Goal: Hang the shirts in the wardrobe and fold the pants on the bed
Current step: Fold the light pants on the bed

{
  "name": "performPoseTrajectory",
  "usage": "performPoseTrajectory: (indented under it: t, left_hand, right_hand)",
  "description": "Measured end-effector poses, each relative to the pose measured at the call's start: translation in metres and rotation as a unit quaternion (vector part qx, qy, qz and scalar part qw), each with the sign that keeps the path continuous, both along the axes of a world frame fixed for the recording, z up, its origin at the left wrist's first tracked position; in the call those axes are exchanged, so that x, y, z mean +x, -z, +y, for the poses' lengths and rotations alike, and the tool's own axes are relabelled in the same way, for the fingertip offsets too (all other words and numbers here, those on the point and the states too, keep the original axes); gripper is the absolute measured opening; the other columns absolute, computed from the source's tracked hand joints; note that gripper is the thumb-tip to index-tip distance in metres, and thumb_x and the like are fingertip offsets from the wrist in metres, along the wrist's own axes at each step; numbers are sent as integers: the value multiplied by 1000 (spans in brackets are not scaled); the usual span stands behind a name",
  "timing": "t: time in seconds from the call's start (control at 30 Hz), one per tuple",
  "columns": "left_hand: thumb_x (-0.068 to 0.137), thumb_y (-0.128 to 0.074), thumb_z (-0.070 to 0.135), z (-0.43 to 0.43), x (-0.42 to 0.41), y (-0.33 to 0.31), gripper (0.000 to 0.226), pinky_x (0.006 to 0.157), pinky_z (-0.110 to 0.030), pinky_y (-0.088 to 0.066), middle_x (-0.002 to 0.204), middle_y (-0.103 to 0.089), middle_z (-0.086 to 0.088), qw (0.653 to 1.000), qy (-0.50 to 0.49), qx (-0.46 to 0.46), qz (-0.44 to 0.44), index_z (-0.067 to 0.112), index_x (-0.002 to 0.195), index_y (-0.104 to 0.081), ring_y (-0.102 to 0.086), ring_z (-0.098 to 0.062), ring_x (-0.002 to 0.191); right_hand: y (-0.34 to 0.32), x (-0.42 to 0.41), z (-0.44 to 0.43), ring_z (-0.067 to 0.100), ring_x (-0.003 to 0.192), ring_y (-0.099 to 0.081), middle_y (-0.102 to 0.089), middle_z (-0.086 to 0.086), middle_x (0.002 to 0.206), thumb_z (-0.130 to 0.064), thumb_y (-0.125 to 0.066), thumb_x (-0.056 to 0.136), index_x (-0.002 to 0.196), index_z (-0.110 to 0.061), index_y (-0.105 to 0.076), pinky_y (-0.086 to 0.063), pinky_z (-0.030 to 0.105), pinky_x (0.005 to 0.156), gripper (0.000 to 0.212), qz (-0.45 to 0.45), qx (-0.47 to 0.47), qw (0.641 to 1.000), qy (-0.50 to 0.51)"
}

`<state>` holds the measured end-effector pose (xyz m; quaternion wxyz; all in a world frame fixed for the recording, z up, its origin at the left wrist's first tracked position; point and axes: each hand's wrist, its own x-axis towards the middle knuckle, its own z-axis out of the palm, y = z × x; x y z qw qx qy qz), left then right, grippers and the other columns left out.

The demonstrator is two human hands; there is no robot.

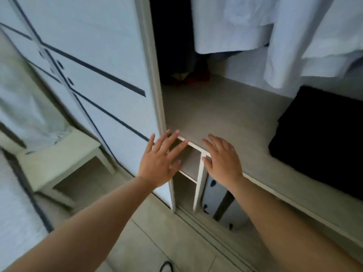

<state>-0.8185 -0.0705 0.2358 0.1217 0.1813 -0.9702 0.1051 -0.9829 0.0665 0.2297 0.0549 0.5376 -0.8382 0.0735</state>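
The wardrobe stands open in front of me, its beige shelf [220, 114] running across the middle. White shirts [265, 32] hang above the shelf at the top right. My left hand [159, 160] is spread with straight fingers in front of the shelf's front edge, near the door frame. My right hand [222, 158] is also flat with relaxed fingers, over the shelf edge beside a white divider [200, 183]. Neither hand holds anything. No pants are in view.
A folded black cloth [322, 140] lies on the shelf at the right. The white sliding door [94, 75] with dark lines fills the left. A pale stool [59, 160] stands at the lower left. Dark clothes hang in the back corner [172, 36].
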Motion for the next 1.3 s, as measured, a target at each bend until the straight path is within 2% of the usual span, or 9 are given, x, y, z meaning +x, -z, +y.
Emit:
performPoseTrajectory:
  t: [0.07,0.17,0.23,0.33,0.47,0.7,0.97,1.3]
  left_hand:
    - [90,-39,54,-3,33,-5,63,114,-55,-16,154,-28,-4,998,-65,-6,-4,36,147,-17,-24,-30,142]
    - [90,-12,61,-8,75,-6,63,117,-51,4,160,-3,1,977,-211,14,-10,42,144,14,6,-23,146]
    - [89,-9,65,-13,100,-11,65,114,-48,16,159,11,4,956,-293,22,0,42,138,27,18,-20,144]
    - [92,-18,62,-28,136,-30,68,114,-49,15,159,10,5,937,-350,12,11,39,145,19,15,-20,145]
    - [92,-18,61,-64,178,-62,68,114,-47,12,159,4,7,906,-418,26,65,35,149,9,11,-17,146]
    - [95,-20,60,-132,243,-93,67,113,-50,13,159,9,6,868,-492,25,61,34,148,11,12,-20,146]
    - [95,-17,59,-208,288,-113,64,113,-49,11,159,7,6,863,-497,6,88,35,149,6,10,-19,146]
    - [96,-13,56,-307,307,-97,61,113,-51,10,159,8,5,847,-525,22,78,34,149,8,11,-20,146]
  right_hand:
    - [-8,20,-17,24,132,-38,-42,3,144,-39,-49,93,139,-23,-41,-31,38,108,50,15,1,996,-91]
    - [-12,60,-44,25,126,-46,-49,3,138,-37,-53,91,133,-23,-48,-37,39,103,45,11,-8,981,-195]
    - [-17,86,-64,23,128,-43,-45,1,141,-38,-53,91,134,-24,-46,-37,38,103,46,-6,-21,976,-217]
    - [-31,123,-103,21,134,-34,-37,0,147,-41,-48,93,138,-27,-40,-31,38,107,48,-31,-46,969,-241]
    - [-63,168,-163,21,131,-33,-34,1,147,-35,-46,94,138,-22,-40,-31,36,103,46,-48,-84,959,-267]
    - [-114,236,-256,23,129,-33,-31,3,147,-34,-44,95,139,-19,-35,-33,37,101,47,-39,-110,952,-283]
    - [-119,289,-330,23,130,-34,-32,2,148,-33,-43,96,142,-20,-32,-32,37,101,49,-38,-104,951,-289]
    - [-116,296,-434,24,130,-32,-32,1,147,-33,-42,95,143,-19,-29,-31,37,100,51,-40,-81,949,-303]
